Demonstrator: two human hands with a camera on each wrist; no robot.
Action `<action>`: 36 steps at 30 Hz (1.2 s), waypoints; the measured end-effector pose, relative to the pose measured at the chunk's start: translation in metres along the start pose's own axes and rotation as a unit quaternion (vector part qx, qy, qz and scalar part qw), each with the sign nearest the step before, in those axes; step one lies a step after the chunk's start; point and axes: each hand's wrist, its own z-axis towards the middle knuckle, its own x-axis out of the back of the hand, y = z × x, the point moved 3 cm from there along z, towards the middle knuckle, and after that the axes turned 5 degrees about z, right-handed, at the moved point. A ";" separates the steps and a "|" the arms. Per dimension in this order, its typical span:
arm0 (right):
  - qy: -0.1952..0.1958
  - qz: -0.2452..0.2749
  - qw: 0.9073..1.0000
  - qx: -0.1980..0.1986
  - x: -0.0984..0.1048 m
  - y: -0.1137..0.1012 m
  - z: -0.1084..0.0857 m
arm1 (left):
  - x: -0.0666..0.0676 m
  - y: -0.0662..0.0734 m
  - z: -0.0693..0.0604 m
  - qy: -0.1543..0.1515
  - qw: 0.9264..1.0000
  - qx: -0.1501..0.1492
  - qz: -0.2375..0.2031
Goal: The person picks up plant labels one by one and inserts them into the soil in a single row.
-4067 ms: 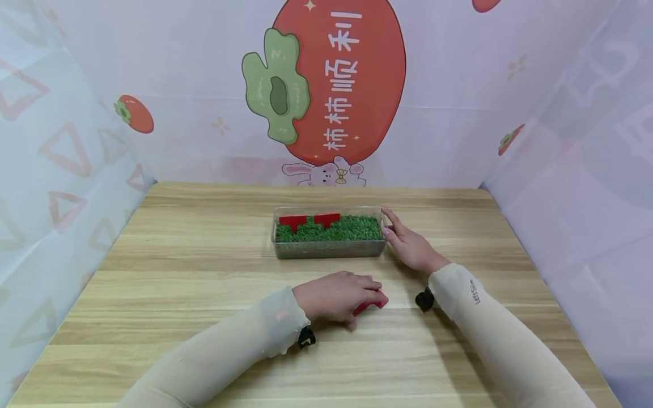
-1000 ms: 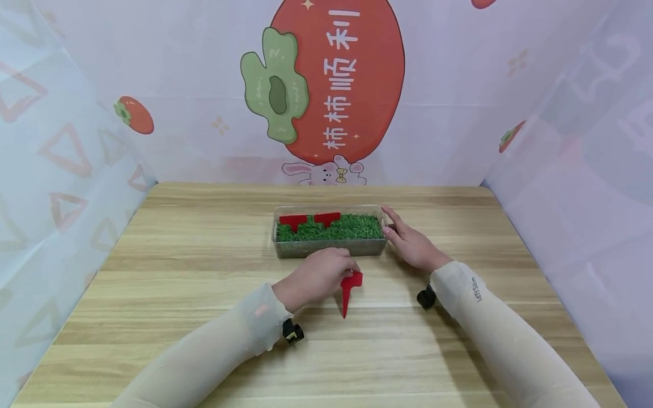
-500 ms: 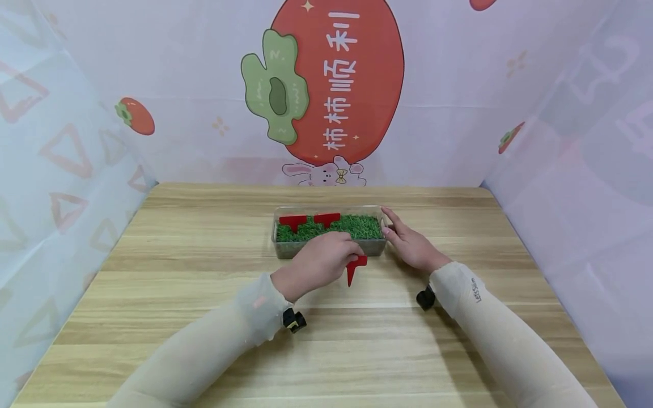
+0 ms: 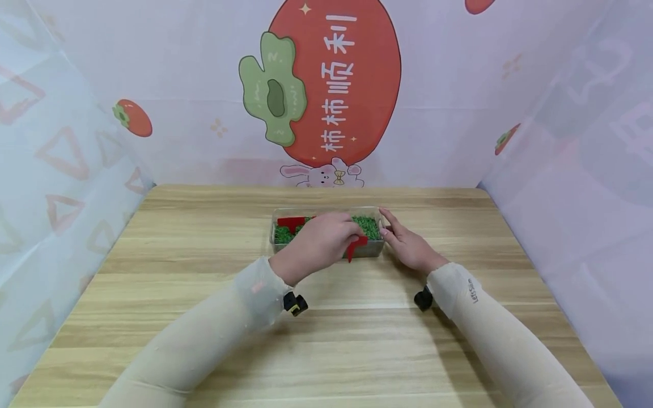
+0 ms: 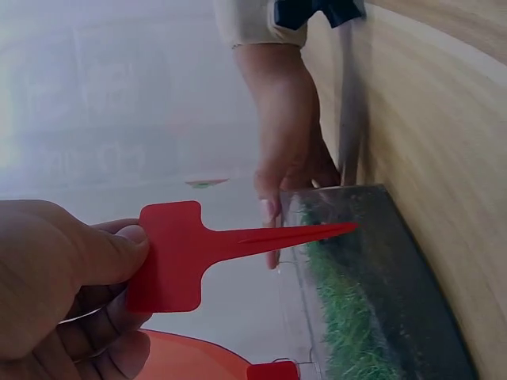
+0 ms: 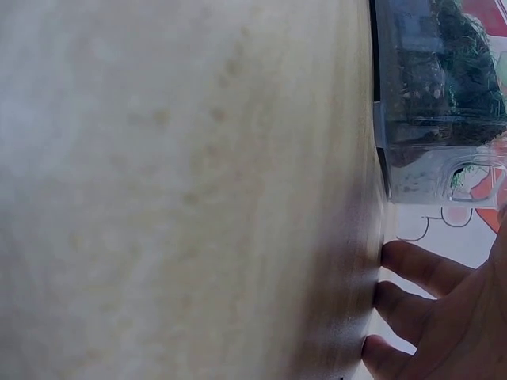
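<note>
My left hand (image 4: pixel 323 241) pinches the head of a red T-shaped plant label (image 5: pixel 170 261) between thumb and fingers. Its pointed stem hangs down in front of a clear plastic box (image 4: pixel 376 249) filled with green artificial grass (image 4: pixel 367 228). Another red label (image 4: pixel 291 222) stands in the grass at the box's left end; a further one is mostly hidden behind my left hand. At the right end of the box, my right hand (image 4: pixel 414 246) rests with thumb and index finger extended against the end wall by the handle cutout. Its other fingers (image 6: pixel 424 269) touch the table.
A wood-grain table (image 4: pixel 326 340) carries the box toward its back edge. Printed cloth (image 4: pixel 433 113) walls stand behind and on both sides. Each wrist wears a small black camera (image 4: pixel 296 304).
My left hand picked up the red label from the table, turned it point down and carried it forward, up to the front of the box. My right hand stayed at the box's end.
</note>
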 end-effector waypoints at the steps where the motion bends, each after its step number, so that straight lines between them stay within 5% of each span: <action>1: 0.001 -0.002 1.000 0.000 -0.001 0.000 0.000 | 0.002 0.000 0.000 0.001 1.000 0.002 0.002; 12: 0.000 0.002 1.000 -0.010 -0.003 0.000 -0.002 | 0.018 -0.002 0.018 0.007 1.000 0.012 0.014; 27: 0.004 0.000 1.000 -0.004 -0.002 0.000 0.000 | 0.016 -0.011 0.034 0.046 0.997 0.036 0.045; 36: 0.005 0.002 1.000 -0.002 -0.002 0.000 0.000 | 0.001 -0.017 0.046 0.005 0.995 0.060 0.076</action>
